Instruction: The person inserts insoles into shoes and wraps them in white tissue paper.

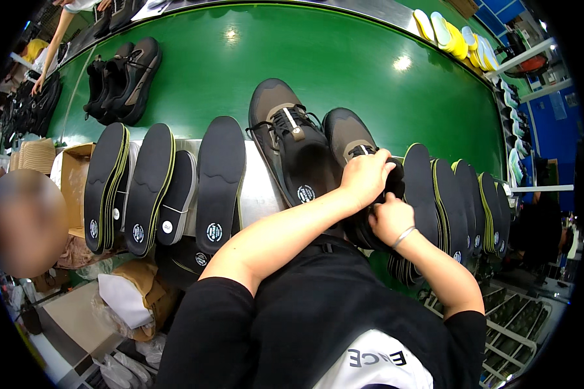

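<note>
A brown-and-black lace-up shoe [349,131] is in front of me, toe pointing away. My left hand [367,176] is closed over its laces and upper. Beside it, my right hand [393,220] has its fingers curled at the shoe's dark opening; what they pinch is hidden in black material. To the left lies the matching shoe [285,139], its opening toward me and a black insole [306,193] with a round white print showing inside. Neither hand touches that shoe.
Black insoles with yellow-green edges stand in stacks at left [150,175] and right [419,185]. Another pair of shoes [124,81] sits on the green tabletop [227,71]. Yellow and white insoles [457,39] lie on the far ledge. Another person's arm [57,42] reaches in at far left.
</note>
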